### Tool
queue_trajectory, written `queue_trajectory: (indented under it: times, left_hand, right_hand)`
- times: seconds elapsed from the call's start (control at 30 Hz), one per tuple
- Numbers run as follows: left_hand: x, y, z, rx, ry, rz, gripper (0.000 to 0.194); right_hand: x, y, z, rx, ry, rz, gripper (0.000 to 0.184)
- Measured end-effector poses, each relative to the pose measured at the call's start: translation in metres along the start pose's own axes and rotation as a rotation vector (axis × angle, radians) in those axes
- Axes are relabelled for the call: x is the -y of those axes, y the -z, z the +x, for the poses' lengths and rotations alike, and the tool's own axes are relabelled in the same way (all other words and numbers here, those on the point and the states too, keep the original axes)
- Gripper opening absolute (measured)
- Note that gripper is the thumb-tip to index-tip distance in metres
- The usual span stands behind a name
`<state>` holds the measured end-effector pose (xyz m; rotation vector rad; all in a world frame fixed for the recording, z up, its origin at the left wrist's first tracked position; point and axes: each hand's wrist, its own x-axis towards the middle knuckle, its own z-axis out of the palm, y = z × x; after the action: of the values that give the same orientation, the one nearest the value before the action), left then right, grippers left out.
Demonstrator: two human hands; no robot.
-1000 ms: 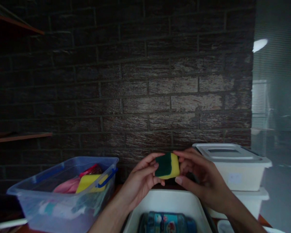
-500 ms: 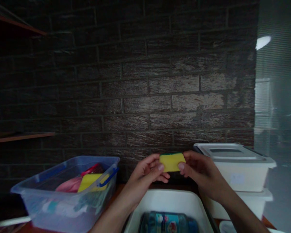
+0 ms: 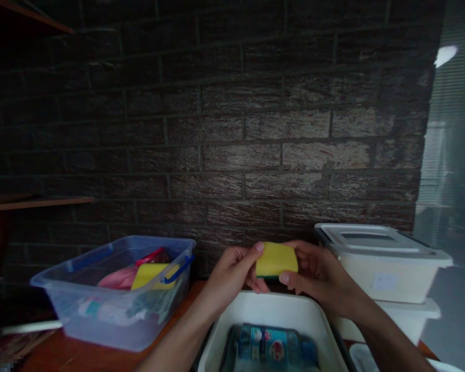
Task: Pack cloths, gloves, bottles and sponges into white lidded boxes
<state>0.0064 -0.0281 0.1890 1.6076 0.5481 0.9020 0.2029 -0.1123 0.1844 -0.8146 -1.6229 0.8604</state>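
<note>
Between both hands is a yellow sponge with a dark green layer showing along its lower edge. My left hand pinches its left end, thumb on the yellow face. On the right end, my right hand grips it with the thumb at the lower corner and fingers behind. The sponge is held above the far rim of a white bin. Inside that bin lies a bottle of blue liquid with a label, on its side.
At left stands a clear plastic box with a blue handle, holding a yellow item, a pink item and a white bottle. Stacked lidded white boxes are at right. A shelf juts out at left; a brick wall rises behind.
The sponge has been tilted, so the green layer now shows at the bottom instead of the top. Both hands still hold it. The view has shifted slightly.
</note>
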Motion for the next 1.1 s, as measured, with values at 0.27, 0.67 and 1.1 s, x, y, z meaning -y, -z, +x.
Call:
queue_trajectory:
  times: [0.27, 0.67, 1.1]
  left_hand:
    - [-0.009, 0.005, -0.004, -0.003, -0.097, -0.013, 0.044]
    - [-0.007, 0.014, -0.006, 0.134, -0.323, 0.090, 0.048]
    - [-0.014, 0.031, -0.019, 0.424, -0.193, 0.385, 0.052]
  right_hand:
    - [-0.003, 0.007, 0.005, -0.048, -0.082, -0.019, 0.033]
    - [0.004, 0.011, -0.005, -0.102, -0.028, 0.026, 0.054]
    - [0.005, 0.003, -0.009, 0.208, -0.158, -0.231, 0.042]
